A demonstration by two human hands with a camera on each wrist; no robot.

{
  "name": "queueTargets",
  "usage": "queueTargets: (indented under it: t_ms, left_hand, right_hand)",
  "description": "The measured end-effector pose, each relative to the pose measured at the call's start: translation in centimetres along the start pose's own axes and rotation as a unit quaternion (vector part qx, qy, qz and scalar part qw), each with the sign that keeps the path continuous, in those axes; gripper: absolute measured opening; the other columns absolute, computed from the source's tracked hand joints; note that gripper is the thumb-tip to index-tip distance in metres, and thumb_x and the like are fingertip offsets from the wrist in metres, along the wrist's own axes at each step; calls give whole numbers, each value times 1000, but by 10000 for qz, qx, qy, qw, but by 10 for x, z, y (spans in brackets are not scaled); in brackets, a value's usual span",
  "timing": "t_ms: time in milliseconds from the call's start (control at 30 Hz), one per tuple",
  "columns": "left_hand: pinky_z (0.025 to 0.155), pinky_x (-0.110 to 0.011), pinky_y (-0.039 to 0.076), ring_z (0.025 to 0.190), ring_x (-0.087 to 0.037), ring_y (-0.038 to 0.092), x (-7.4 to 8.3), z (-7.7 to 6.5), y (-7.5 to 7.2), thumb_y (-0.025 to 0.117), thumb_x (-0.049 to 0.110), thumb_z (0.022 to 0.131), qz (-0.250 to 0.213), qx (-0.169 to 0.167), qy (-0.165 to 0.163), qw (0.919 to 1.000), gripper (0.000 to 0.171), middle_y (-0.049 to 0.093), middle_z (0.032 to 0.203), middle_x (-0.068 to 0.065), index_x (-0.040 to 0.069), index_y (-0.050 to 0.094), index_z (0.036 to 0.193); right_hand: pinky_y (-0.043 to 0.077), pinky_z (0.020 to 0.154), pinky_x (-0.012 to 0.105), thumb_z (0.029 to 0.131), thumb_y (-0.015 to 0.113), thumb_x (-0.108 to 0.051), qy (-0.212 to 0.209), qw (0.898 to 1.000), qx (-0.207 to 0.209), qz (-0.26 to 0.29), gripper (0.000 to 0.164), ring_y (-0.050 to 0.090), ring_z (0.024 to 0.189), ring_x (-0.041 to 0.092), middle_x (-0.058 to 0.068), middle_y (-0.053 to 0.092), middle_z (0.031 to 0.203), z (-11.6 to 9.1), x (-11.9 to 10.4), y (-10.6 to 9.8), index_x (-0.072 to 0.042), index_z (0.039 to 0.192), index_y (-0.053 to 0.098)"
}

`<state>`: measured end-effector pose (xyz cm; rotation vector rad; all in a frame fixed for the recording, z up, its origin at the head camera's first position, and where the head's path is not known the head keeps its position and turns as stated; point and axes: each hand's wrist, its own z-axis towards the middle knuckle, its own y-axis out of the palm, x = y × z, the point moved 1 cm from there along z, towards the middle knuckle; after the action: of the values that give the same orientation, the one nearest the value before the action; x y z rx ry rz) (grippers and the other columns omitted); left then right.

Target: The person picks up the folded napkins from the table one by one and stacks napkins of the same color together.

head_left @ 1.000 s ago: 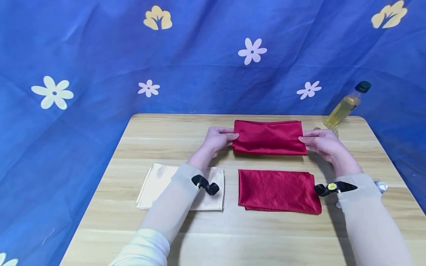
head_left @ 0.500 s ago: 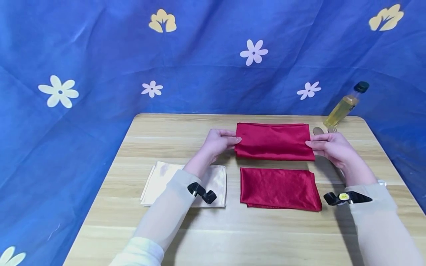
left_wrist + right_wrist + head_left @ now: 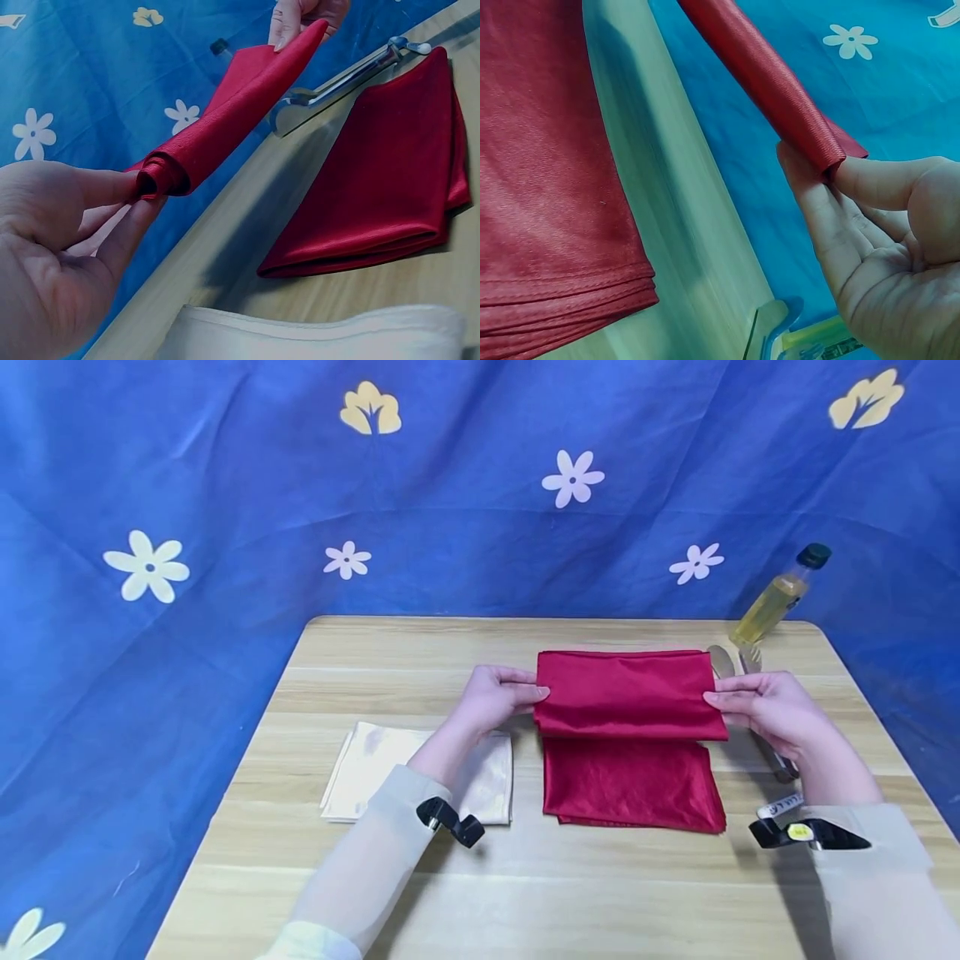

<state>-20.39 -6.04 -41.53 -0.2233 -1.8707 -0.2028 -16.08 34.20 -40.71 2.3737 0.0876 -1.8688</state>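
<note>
A folded red satin cloth (image 3: 628, 692) is held up above the table between both hands. My left hand (image 3: 501, 697) pinches its left end between thumb and fingers, and my right hand (image 3: 768, 706) pinches the right end. In the left wrist view the held cloth (image 3: 232, 120) curls over at the pinched end, clear of the tabletop. A second folded red cloth (image 3: 630, 787) lies flat on the table just nearer, its far edge overlapped by the held one in the head view. Left of it, a folded white cloth (image 3: 375, 768) lies partly behind my left forearm.
A spoon (image 3: 721, 662) and a fork (image 3: 750, 657) lie beyond my right hand, their handles partly hidden by it. An oil bottle (image 3: 772, 606) with a dark cap stands at the back right corner. A white marker-like item (image 3: 780, 806) shows by the right wrist.
Both hands have brought the held red cloth nearer and slightly right, toward the lying red cloth. The gap between the two cloths in the head view has closed, and the spoon shows more.
</note>
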Motion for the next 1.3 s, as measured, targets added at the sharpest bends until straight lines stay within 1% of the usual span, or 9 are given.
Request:
queueTargets:
  t_ms: [133, 400, 600, 833, 933, 1000, 1067, 1167, 1300]
  left_hand:
    - [86, -37, 64, 91, -24, 79, -3, -5, 4, 86, 3, 88, -169, -77, 6, 9998, 33, 79, 103, -15, -4, 75, 118]
    - [84, -35, 64, 91, -23, 78, -13, -14, 9, 85, -3, 88, -415, -174, 14, 9990, 31, 78, 103, -19, -9, 75, 116]
    - [82, -36, 64, 89, -24, 79, -19, -22, 13, 85, -3, 87, -404, -225, -41, 9989, 30, 78, 102, -19, -8, 76, 115]
    - [81, -38, 65, 87, -25, 79, -32, -30, 19, 85, -3, 87, -237, -390, -217, 9987, 25, 78, 100, -18, -7, 76, 110]
    - [80, -37, 65, 87, -25, 79, -37, -33, 21, 86, -4, 86, -223, -425, -361, 9982, 27, 78, 98, -18, -8, 75, 111]
    - [80, -37, 65, 87, -25, 79, -39, -35, 22, 86, -4, 86, -137, -462, -405, 9980, 28, 78, 96, -19, -8, 74, 111]
    - [79, -38, 65, 87, -26, 79, -42, -37, 22, 86, -3, 86, -22, -498, -441, 9978, 29, 78, 93, -19, -9, 73, 111]
    - [79, -40, 65, 85, -26, 79, -46, -40, 23, 85, -3, 86, 174, -563, -421, 9974, 28, 78, 91, -19, -10, 73, 111]
    - [76, -39, 65, 82, -25, 78, -52, -42, 23, 85, -4, 86, 326, -610, -444, 9966, 25, 78, 89, -18, -10, 72, 108]
  right_hand:
    - [63, 75, 27, 98, 70, 10, -21, 10000, -29, 78, 24, 77, 83, 14, 5, 79, 94, -9, 2, -2, -10, 97, 82]
    - [63, 77, 27, 98, 72, 5, 102, 9997, 41, -222, 22, 78, 84, 15, 5, 80, 95, -23, 7, -5, -14, 98, 82]
    - [63, 76, 26, 99, 71, 6, 136, 9993, -33, -334, 22, 78, 85, 14, 4, 80, 96, -34, 16, -8, -14, 100, 80]
    - [63, 78, 27, 99, 72, 2, 285, 9966, -75, -769, 18, 78, 88, 15, 3, 80, 97, -47, 31, -12, -14, 103, 79]
    - [64, 78, 28, 99, 72, 1, 284, 9950, -87, -953, 15, 78, 88, 16, 3, 80, 98, -52, 36, -13, -10, 106, 79]
    - [64, 78, 28, 99, 74, -2, 291, 9920, -34, -1227, 10, 78, 87, 17, 3, 80, 98, -55, 39, -11, -5, 108, 77]
    - [64, 78, 28, 99, 75, -5, 290, 9883, -24, -1499, 16, 78, 87, 18, 3, 80, 98, -57, 42, -10, 2, 113, 75]
    - [64, 78, 29, 99, 76, -8, 331, 9836, -46, -1772, 32, 78, 87, 19, 4, 80, 99, -59, 48, -7, 14, 120, 68]
    - [64, 76, 30, 99, 76, -5, 369, 9813, -86, -1889, 39, 78, 85, 19, 9, 80, 98, -60, 57, -3, 21, 124, 63]
